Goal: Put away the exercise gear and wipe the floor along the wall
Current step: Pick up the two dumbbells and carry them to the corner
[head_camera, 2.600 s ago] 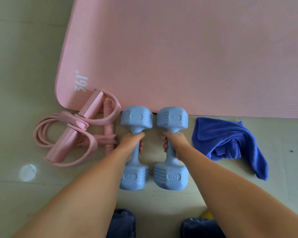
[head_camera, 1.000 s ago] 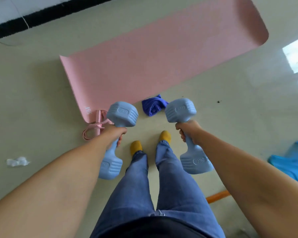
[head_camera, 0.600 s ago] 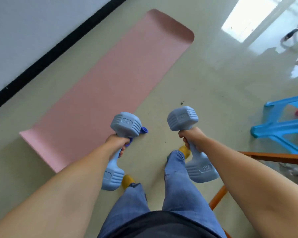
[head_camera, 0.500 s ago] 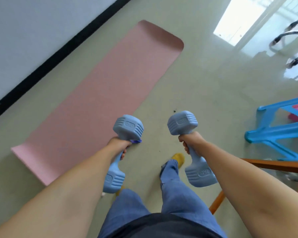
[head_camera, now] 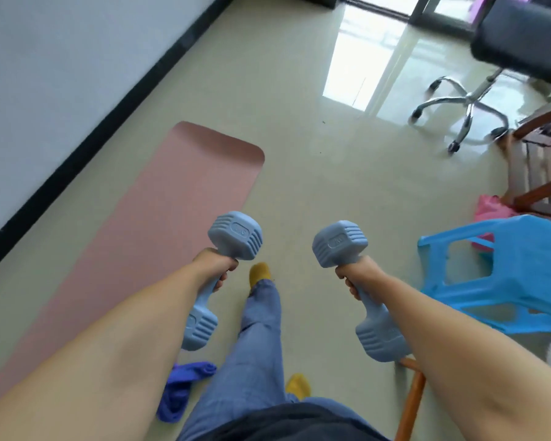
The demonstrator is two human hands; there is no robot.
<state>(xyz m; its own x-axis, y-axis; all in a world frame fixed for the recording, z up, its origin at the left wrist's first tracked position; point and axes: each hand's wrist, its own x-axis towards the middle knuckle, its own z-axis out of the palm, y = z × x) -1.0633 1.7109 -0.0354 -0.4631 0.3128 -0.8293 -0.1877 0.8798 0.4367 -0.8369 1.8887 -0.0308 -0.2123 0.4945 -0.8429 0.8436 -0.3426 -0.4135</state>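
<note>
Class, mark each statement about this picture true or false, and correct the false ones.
1. Each hand grips a dumbbell. True: left hand holds the left dumbbell, right hand the right dumbbell.
2. The mat is rolled up. False: it lies flat.
3. The cloth lies on the mat. False: it lies on the floor beside it.
4. A blue stool stands to the right. True.

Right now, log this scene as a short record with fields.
left hand: grips left dumbbell by its handle
right hand: grips right dumbbell by its handle
pink mat: flat on the floor along the wall
blue cloth: crumpled on the floor by the mat's near end
blue stool: on the right
office chair: far right
</note>
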